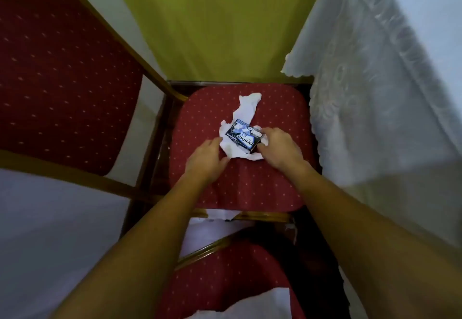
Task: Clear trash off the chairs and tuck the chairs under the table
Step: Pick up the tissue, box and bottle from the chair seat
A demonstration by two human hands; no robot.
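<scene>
On the red seat [250, 181], right hand [277, 148] pinches box [243, 137], left hand [207, 156] (uncurled) touches paper [246, 109]

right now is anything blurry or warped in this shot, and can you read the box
Head view: wide-angle bending makes the chair back and lace tablecloth lean outward; the tablecloth's near part is smeared; light is dim and flat, without glare; the small box is sharpest, its print upside down, barely legible.

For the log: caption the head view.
Left hand touches crumpled paper, right hand grips dark box, on red chair seat.
</scene>
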